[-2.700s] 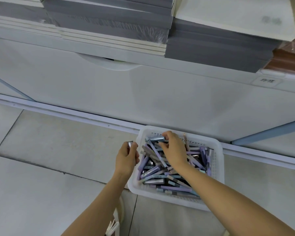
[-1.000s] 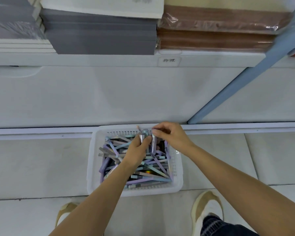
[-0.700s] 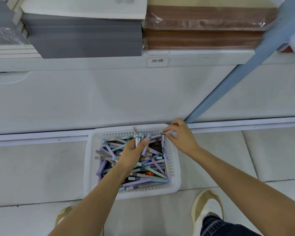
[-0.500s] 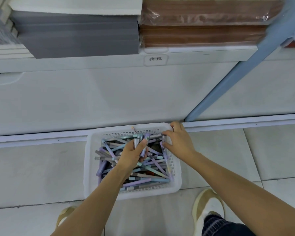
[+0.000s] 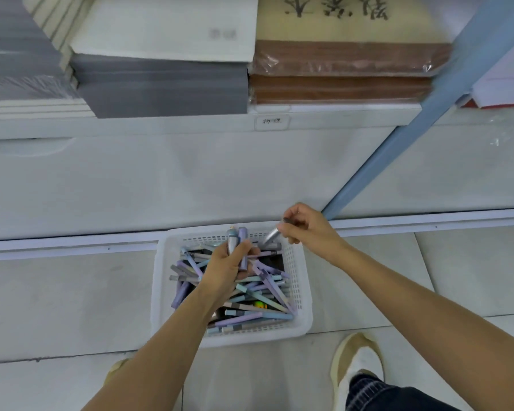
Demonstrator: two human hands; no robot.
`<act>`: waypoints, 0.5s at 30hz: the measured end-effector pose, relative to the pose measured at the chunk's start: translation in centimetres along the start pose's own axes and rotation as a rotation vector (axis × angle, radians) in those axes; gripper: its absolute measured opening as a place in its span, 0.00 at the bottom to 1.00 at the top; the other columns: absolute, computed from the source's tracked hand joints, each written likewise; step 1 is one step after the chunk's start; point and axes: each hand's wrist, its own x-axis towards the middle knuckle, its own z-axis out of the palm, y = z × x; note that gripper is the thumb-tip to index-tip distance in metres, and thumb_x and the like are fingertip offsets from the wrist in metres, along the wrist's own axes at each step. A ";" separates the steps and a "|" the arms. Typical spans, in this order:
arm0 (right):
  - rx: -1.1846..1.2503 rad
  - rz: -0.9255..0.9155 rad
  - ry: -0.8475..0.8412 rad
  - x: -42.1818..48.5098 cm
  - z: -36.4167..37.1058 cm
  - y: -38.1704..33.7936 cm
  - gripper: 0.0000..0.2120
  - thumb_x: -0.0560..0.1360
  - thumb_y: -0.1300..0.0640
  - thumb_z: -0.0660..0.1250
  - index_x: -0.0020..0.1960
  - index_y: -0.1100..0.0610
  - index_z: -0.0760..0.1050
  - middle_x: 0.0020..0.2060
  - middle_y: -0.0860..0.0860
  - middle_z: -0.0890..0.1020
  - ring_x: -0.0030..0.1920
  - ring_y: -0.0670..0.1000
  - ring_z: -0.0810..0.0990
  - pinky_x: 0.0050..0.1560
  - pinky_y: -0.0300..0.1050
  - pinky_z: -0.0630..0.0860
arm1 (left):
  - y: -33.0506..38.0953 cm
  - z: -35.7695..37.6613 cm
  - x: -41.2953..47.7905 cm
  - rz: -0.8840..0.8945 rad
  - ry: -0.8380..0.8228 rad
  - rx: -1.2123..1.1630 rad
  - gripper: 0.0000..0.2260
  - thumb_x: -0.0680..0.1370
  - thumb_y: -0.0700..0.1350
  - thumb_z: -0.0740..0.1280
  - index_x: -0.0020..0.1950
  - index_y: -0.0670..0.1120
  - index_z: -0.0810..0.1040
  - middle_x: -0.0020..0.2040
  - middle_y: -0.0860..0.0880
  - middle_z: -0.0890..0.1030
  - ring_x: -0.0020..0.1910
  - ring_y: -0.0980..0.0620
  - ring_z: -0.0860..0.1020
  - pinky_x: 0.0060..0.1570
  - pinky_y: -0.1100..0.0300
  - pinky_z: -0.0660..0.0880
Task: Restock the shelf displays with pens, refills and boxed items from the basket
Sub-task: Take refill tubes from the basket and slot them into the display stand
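A white perforated plastic basket (image 5: 304, 280) sits on the floor tiles against the foot of the shelf unit. It is full of loose purple, blue and grey pens (image 5: 258, 298) lying criss-cross. My left hand (image 5: 224, 269) is over the basket and grips a small bunch of pens (image 5: 237, 240) upright, their ends sticking up past my fingers. My right hand (image 5: 307, 229) hovers above the basket's far right corner and pinches a single grey pen (image 5: 275, 231), which slants down and left toward the left hand's bunch.
The white shelf base (image 5: 190, 179) rises right behind the basket, with a blue upright (image 5: 410, 126) slanting at the right. Above lie stacked grey (image 5: 161, 87) and brown wrapped paper packs (image 5: 341, 72). My shoes (image 5: 358, 363) stand just in front of the basket.
My right hand has lifted a grey pen clear of the basket's far right corner and raised it. My left hand still holds its bunch over the basket.
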 end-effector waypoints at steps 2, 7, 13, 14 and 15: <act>0.134 -0.002 -0.046 -0.3 0.4 -1.8 0.04 0.77 0.62 0.68 0.47 0.59 0.72 0.36 0.53 0.83 0.35 0.49 0.80 0.39 0.40 0.77 | 1.1 0.1 -0.6 0.036 0.068 -0.024 0.12 0.81 0.43 0.63 0.42 0.37 0.76 0.29 0.45 0.73 0.21 0.55 0.69 0.22 0.64 0.66; 0.217 -0.036 -0.214 -1.9 1.6 -5.8 0.08 0.78 0.63 0.66 0.56 0.60 0.76 0.43 0.56 0.85 0.41 0.51 0.83 0.44 0.39 0.78 | 4.6 0.6 -3.1 0.174 0.108 -0.251 0.12 0.81 0.43 0.64 0.38 0.41 0.74 0.29 0.47 0.71 0.23 0.53 0.65 0.24 0.62 0.64; 0.079 -0.171 -0.201 -4.1 3.0 -11.5 0.09 0.73 0.63 0.72 0.53 0.60 0.76 0.40 0.53 0.84 0.43 0.50 0.83 0.49 0.41 0.78 | 9.9 1.7 -6.7 0.408 0.099 -0.148 0.09 0.79 0.44 0.67 0.43 0.41 0.73 0.27 0.49 0.69 0.26 0.53 0.66 0.26 0.63 0.66; 0.076 -0.202 -0.168 -4.4 3.1 -12.7 0.09 0.73 0.64 0.72 0.50 0.61 0.75 0.39 0.52 0.84 0.42 0.49 0.83 0.48 0.42 0.78 | 10.8 2.0 -7.4 0.449 0.099 -0.121 0.08 0.78 0.43 0.68 0.43 0.41 0.73 0.27 0.49 0.71 0.26 0.53 0.67 0.26 0.63 0.67; 0.066 -0.233 -0.149 -4.9 3.2 -13.9 0.09 0.72 0.65 0.73 0.48 0.61 0.74 0.38 0.51 0.84 0.41 0.49 0.83 0.47 0.42 0.78 | 11.7 2.2 -8.1 0.490 0.102 -0.099 0.07 0.78 0.41 0.69 0.43 0.41 0.73 0.28 0.47 0.72 0.26 0.53 0.68 0.26 0.63 0.67</act>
